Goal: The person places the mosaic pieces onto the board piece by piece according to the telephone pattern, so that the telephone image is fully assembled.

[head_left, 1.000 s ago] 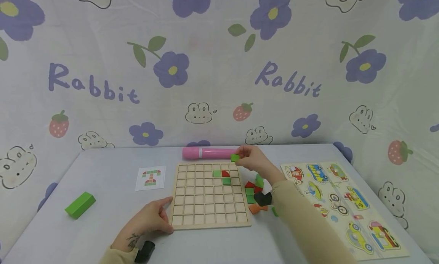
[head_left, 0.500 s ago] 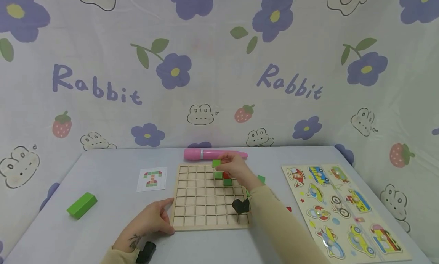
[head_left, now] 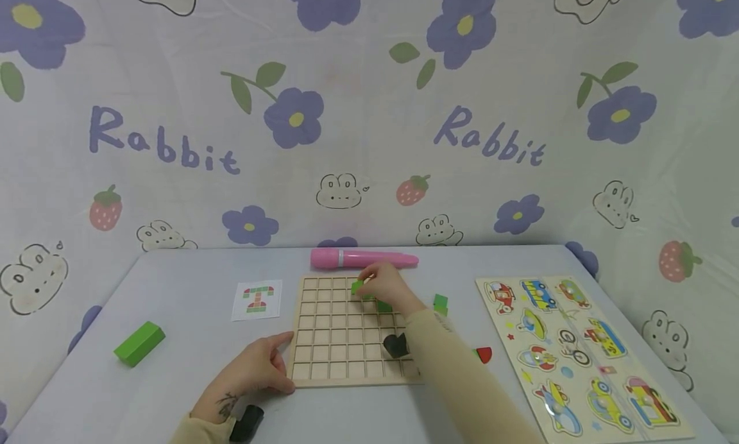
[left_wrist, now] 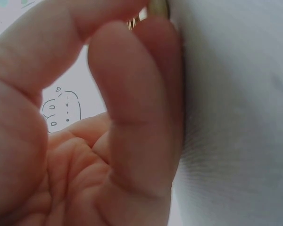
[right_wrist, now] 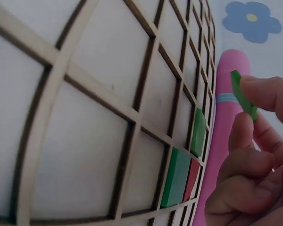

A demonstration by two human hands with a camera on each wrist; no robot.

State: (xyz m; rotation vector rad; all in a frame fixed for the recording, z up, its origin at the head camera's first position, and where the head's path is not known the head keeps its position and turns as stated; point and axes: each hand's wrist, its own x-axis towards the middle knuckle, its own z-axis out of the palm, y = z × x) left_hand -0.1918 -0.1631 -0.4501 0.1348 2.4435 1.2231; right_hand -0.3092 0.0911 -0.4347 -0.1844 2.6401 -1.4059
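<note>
A wooden grid board (head_left: 323,353) lies mid-table. Above its far rows, my right hand (head_left: 388,287) pinches a green square tile (head_left: 356,287) between thumb and fingertips; the right wrist view shows the tile (right_wrist: 244,96) held apart from the grid. Seated in the cells there are a green tile (right_wrist: 175,175), another green tile (right_wrist: 198,133) and a red piece (right_wrist: 191,181). The right hand hides part of them in the head view. My left hand (head_left: 251,370) rests at the board's left edge, index finger and thumb spread along it. Its fingers (left_wrist: 132,94) fill the left wrist view.
A pattern card (head_left: 257,300) lies left of the board, a green block (head_left: 140,344) farther left. Behind the board is a pink stick (head_left: 364,258). Loose green tiles (head_left: 441,301) and a red piece (head_left: 484,354) lie right, beside a vehicle puzzle board (head_left: 577,367).
My right hand has carried the green tile leftward from beyond the board's far right corner, then slightly nearer over the far rows. The left hand keeps its place at the board's edge.
</note>
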